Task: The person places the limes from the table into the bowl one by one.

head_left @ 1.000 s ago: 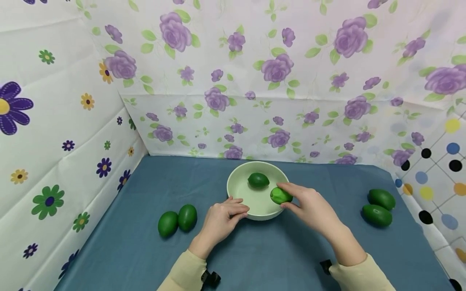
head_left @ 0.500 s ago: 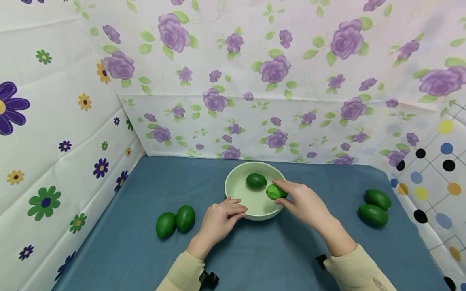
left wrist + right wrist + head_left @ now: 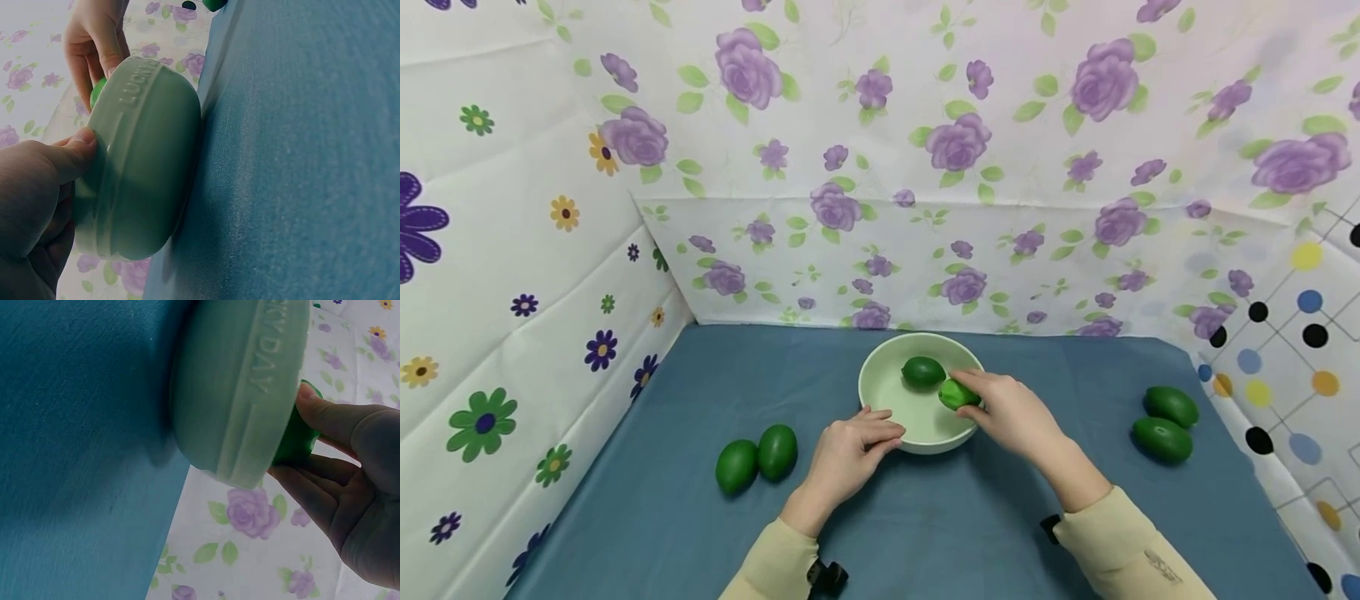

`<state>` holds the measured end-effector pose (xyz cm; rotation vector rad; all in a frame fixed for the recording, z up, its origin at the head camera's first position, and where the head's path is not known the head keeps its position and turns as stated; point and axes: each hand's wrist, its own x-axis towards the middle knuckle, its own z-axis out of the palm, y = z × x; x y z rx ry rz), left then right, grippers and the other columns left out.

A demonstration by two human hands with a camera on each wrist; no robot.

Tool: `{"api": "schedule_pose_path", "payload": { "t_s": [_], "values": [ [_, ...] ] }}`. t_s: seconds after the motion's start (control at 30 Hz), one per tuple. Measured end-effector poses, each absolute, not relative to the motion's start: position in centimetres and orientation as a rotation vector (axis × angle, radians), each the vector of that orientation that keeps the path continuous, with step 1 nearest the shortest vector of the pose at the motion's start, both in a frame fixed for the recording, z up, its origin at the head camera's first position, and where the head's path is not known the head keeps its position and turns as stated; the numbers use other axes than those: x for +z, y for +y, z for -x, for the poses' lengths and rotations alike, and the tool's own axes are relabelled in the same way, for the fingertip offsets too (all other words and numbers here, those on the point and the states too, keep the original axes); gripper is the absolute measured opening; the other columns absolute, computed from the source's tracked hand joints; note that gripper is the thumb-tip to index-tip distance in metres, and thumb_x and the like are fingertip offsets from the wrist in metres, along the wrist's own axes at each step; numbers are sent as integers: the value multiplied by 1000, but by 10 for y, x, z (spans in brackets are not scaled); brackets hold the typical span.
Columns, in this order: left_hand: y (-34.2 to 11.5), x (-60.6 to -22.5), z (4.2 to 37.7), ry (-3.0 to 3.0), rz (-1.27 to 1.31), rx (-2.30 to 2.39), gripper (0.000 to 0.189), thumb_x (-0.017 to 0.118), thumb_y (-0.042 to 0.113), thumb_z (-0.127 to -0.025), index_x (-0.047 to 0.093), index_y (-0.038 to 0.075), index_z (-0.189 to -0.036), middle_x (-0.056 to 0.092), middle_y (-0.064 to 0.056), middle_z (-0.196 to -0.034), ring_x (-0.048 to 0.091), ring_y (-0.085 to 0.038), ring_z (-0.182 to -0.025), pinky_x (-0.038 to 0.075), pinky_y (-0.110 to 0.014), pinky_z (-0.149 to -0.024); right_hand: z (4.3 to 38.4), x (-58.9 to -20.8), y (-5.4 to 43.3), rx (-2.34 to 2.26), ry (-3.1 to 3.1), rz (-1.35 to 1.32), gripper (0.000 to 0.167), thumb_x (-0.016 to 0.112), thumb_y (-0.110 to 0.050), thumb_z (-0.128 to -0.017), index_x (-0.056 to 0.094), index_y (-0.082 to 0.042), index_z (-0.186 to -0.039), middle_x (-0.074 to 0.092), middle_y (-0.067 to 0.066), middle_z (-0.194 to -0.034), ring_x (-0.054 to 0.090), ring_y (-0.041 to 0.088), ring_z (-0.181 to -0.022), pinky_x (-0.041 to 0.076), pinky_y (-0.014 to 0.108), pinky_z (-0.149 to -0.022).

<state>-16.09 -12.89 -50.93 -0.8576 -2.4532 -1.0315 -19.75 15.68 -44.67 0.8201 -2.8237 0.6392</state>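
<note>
A pale green bowl (image 3: 917,429) with raised lettering stands upright on the blue cloth. My left hand (image 3: 850,448) grips its near-left rim, the thumb (image 3: 81,147) against the outer side. Over the bowl's right side, my right hand (image 3: 1011,414) pinches a bright green, lime-like fruit (image 3: 957,394) between thumb and fingers. In the right wrist view, the bowl wall partly hides this held fruit (image 3: 297,437). Inside the bowl lies a darker green oval fruit (image 3: 922,372), just left of the held one. Whether the two fruits touch is unclear.
Two dark green oval fruits (image 3: 756,458) lie side by side left of my left hand. Another pair of green fruits (image 3: 1165,425) lies far right on the blue cloth (image 3: 940,533). Flowered sheets (image 3: 880,208) stand behind and to the left; a dotted sheet (image 3: 1285,392) is at right.
My right hand has moved slightly left and inward over the bowl with the held fruit, nearer the fruit inside. My left hand keeps its grip on the rim. The whole view has shifted slightly.
</note>
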Motion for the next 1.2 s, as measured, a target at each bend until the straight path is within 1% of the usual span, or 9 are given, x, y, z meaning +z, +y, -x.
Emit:
{"api": "schedule_pose_path", "payload": {
  "t_s": [0.13, 0.3, 0.43, 0.57, 0.83, 1.03, 1.2],
  "values": [
    [-130, -509, 160, -2464, 854, -1026, 17, 84, 18, -95, 87, 14, -111, 81, 5, -110, 70, -14, -124, 47, -38, -121, 204, -449, 150, 605, -2853, -829, 62, 87, -18, -93, 64, -7, -149, 70, 14, -138, 74, 28, -104, 65, 43, -80],
    [-128, -506, 159, -2478, 853, -1052, 17, 84, 18, -95, 87, 13, -111, 82, 4, -110, 70, -14, -124, 48, -41, -121, 210, -451, 146, 527, -2918, -803, 64, 88, -16, -92, 64, -6, -150, 69, 16, -139, 74, 31, -105, 66, 46, -82],
    [-129, -505, 158, -2486, 840, -1048, 16, 83, 17, -96, 87, 13, -110, 82, 5, -109, 70, -13, -124, 47, -37, -121, 213, -450, 141, 462, -2952, -793, 61, 88, -17, -92, 65, -7, -148, 70, 15, -138, 74, 30, -104, 66, 46, -80],
    [-130, -505, 159, -2490, 838, -1039, 16, 83, 17, -96, 87, 13, -110, 81, 6, -110, 70, -12, -124, 45, -34, -122, 216, -448, 136, 371, -2980, -799, 57, 89, -17, -91, 69, -7, -143, 71, 15, -133, 73, 29, -99, 65, 44, -76],
    [-129, -505, 158, -2494, 840, -1041, 16, 82, 17, -97, 87, 13, -112, 81, 5, -111, 69, -13, -125, 44, -33, -123, 218, -446, 129, 246, -3042, -814, 56, 88, -20, -93, 69, -7, -144, 69, 17, -137, 73, 34, -109, 66, 49, -84],
    [-130, -507, 159, -2467, 856, -1021, 16, 83, 17, -96, 87, 13, -111, 81, 5, -111, 69, -13, -125, 44, -35, -123, 218, -446, 126, 204, -3010, -829, 56, 89, -20, -91, 71, -7, -142, 72, 16, -131, 74, 34, -105, 67, 49, -81],
    [-130, -507, 159, -2467, 861, -1017, 16, 83, 18, -96, 87, 14, -112, 81, 5, -111, 69, -13, -125, 44, -35, -123, 220, -448, 122, 208, -3018, -812, 55, 91, -21, -90, 73, -8, -140, 74, 13, -125, 74, 32, -102, 67, 49, -80]
  ]
}}
